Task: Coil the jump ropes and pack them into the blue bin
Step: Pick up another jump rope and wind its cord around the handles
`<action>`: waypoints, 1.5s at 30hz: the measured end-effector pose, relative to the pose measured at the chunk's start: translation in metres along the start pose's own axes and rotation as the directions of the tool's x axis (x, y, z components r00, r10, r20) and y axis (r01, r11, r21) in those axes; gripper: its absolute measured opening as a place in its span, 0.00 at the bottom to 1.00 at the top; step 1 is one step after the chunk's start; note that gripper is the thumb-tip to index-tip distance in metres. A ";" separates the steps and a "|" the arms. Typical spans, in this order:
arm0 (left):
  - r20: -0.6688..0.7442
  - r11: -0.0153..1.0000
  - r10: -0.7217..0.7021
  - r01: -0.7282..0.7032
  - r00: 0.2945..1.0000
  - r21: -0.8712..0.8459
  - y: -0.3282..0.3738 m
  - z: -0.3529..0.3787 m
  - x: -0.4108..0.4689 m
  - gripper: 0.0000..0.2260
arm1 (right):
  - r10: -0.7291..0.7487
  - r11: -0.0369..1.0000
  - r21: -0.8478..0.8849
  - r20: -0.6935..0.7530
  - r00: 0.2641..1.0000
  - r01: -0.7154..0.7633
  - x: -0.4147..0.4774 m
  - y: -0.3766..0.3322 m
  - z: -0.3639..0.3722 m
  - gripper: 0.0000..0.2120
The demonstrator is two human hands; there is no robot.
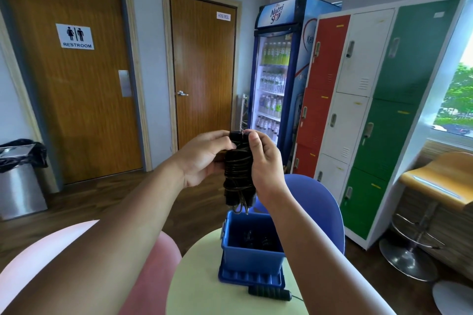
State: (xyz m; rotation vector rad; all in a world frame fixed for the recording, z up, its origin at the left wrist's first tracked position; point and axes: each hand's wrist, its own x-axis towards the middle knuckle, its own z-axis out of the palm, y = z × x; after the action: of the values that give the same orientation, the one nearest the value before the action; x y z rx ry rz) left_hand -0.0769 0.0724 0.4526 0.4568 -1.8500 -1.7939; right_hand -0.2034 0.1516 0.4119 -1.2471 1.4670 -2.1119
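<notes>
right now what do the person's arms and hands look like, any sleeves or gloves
Bare hands: neither the left hand nor the right hand wears a glove, ring, watch or band that shows. No sleeves in view; both forearms are uncovered to the frame's edge.

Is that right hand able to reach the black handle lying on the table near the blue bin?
Probably, once freed: the right hand now grips the coiled rope with the left hand. The handle lies uncovered on the table, near that forearm.
</notes>
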 end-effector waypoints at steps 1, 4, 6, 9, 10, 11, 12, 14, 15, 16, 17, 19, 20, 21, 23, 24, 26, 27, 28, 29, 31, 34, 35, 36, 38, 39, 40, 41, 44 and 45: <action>0.009 1.000 -0.012 0.012 1.000 0.014 0.001 -0.001 0.000 0.14 | 0.006 1.000 0.000 0.000 1.000 -0.006 0.000 0.000 0.000 0.20; 0.054 0.997 -0.058 0.055 0.997 0.052 0.004 -0.003 0.001 0.13 | 0.033 0.999 0.003 0.008 0.999 -0.033 0.000 0.002 0.001 0.21; 0.061 0.995 -0.082 0.078 0.995 0.065 0.007 -0.003 0.001 0.10 | 0.049 0.999 0.008 0.016 0.999 -0.050 -0.001 0.003 0.001 0.22; 0.045 0.993 -0.101 0.098 0.994 0.065 0.009 -0.002 0.003 0.07 | 0.047 0.999 0.004 0.016 0.999 -0.047 0.000 0.004 0.004 0.24; 0.048 0.993 -0.106 0.103 0.993 0.059 0.009 -0.002 0.003 0.07 | 0.047 0.999 0.004 0.015 0.999 -0.047 0.000 0.004 0.005 0.23; 0.053 0.993 -0.112 0.109 0.992 0.051 0.009 -0.003 0.004 0.07 | 0.047 0.999 0.005 0.016 0.999 -0.047 0.000 0.004 0.006 0.23; 0.055 0.992 -0.121 0.119 0.991 0.039 0.009 -0.004 0.003 0.06 | 0.048 0.999 0.004 0.019 0.999 -0.048 0.000 0.005 0.006 0.22; 0.050 0.991 -0.131 0.130 0.990 0.022 0.008 -0.005 0.003 0.07 | 0.045 0.999 0.002 0.020 0.999 -0.045 -0.001 0.005 0.007 0.19; 0.046 0.991 -0.131 0.130 0.990 0.020 0.009 -0.005 0.003 0.07 | 0.046 0.999 0.004 0.017 0.999 -0.046 -0.001 0.006 0.007 0.18; 0.042 0.992 -0.128 0.127 0.991 0.018 0.009 -0.005 0.003 0.06 | 0.049 0.999 0.007 0.016 0.999 -0.049 -0.001 0.006 0.007 0.17; 0.038 0.992 -0.123 0.123 0.992 0.017 0.009 -0.005 0.002 0.06 | 0.057 0.998 0.009 0.017 0.998 -0.057 -0.001 0.005 0.006 0.17; 0.026 0.994 -0.107 0.107 0.994 0.012 0.010 -0.007 0.002 0.07 | 0.082 0.996 0.016 0.046 0.996 -0.083 0.003 0.002 0.003 0.16; 0.018 0.995 -0.099 0.099 0.995 0.003 0.010 -0.009 0.002 0.09 | 0.099 0.995 0.017 0.070 0.993 -0.101 0.005 0.000 0.001 0.16; 0.008 0.996 -0.092 0.092 0.996 -0.003 0.010 -0.010 0.001 0.10 | 0.115 0.993 0.015 0.093 0.989 -0.116 0.007 -0.002 0.000 0.15; -0.021 0.997 -0.073 0.073 0.997 0.001 0.008 -0.012 0.001 0.11 | 0.130 0.991 -0.002 0.132 0.983 -0.131 0.007 -0.004 -0.002 0.11; -0.039 0.998 -0.061 0.062 0.997 0.016 0.006 -0.012 0.001 0.10 | 0.131 0.991 -0.023 0.151 0.980 -0.129 0.007 -0.003 -0.003 0.09; -0.082 0.997 -0.037 0.042 0.996 0.057 0.002 -0.011 0.001 0.10 | 0.148 0.988 -0.066 0.182 0.972 -0.138 0.006 -0.001 -0.002 0.06; -0.103 0.997 -0.026 0.034 0.994 0.072 -0.001 -0.012 0.001 0.09 | 0.168 0.985 -0.076 0.188 0.968 -0.156 0.006 0.000 -0.001 0.05; -0.122 0.996 -0.019 0.029 0.992 0.080 -0.003 -0.012 0.000 0.08 | 0.189 0.981 -0.083 0.190 0.963 -0.176 0.007 -0.001 -0.001 0.05; -0.138 0.996 -0.014 0.026 0.990 0.080 -0.005 -0.012 0.000 0.08 | 0.207 0.977 -0.089 0.190 0.960 -0.194 0.008 -0.003 0.001 0.04; -0.160 0.998 -0.015 0.025 0.987 0.061 -0.009 -0.013 -0.001 0.08 | 0.235 0.971 -0.098 0.188 0.954 -0.220 0.012 -0.005 0.002 0.05; -0.176 0.999 -0.028 0.032 0.984 0.018 -0.012 -0.010 -0.002 0.07 | 0.257 0.964 -0.123 0.177 0.950 -0.237 0.014 -0.006 0.003 0.08; -0.186 0.999 -0.038 0.037 0.982 -0.005 -0.013 -0.010 -0.002 0.06 | 0.264 0.961 -0.130 0.170 0.950 -0.244 0.014 -0.004 0.004 0.08; -0.196 0.998 -0.052 0.045 0.979 -0.037 -0.013 -0.008 -0.002 0.06 | 0.270 0.959 -0.130 0.158 0.950 -0.251 0.014 -0.002 0.005 0.08; -0.206 0.993 -0.082 0.062 0.975 -0.102 -0.013 -0.006 -0.001 0.05 | 0.266 0.961 -0.115 0.129 0.955 -0.252 0.013 0.001 0.006 0.07; -0.210 0.990 -0.091 0.066 0.973 -0.121 -0.012 -0.005 -0.001 0.04 | 0.256 0.964 -0.109 0.121 0.959 -0.243 0.012 0.002 0.007 0.07; -0.216 0.989 -0.095 0.068 0.972 -0.132 -0.011 -0.005 0.000 0.04 | 0.242 0.967 -0.114 0.119 0.963 -0.229 0.013 0.002 0.007 0.06; -0.223 0.989 -0.094 0.065 0.970 -0.132 -0.011 -0.005 0.000 0.04 | 0.225 0.969 -0.129 0.122 0.967 -0.210 0.013 0.001 0.007 0.05; -0.236 0.995 -0.062 0.041 0.970 -0.093 -0.009 -0.007 0.002 0.07 | 0.194 0.967 -0.194 0.141 0.971 -0.165 0.016 -0.002 0.006 0.04; -0.236 0.997 -0.051 0.035 0.970 -0.071 -0.008 -0.007 0.003 0.07 | 0.201 0.963 -0.207 0.137 0.970 -0.170 0.017 -0.003 0.006 0.04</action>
State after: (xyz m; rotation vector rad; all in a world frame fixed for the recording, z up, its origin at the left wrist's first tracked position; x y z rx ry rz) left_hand -0.0758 0.0644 0.4449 0.6610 -1.6235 -1.7386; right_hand -0.2083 0.1378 0.4235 -1.2543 1.6784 -1.7438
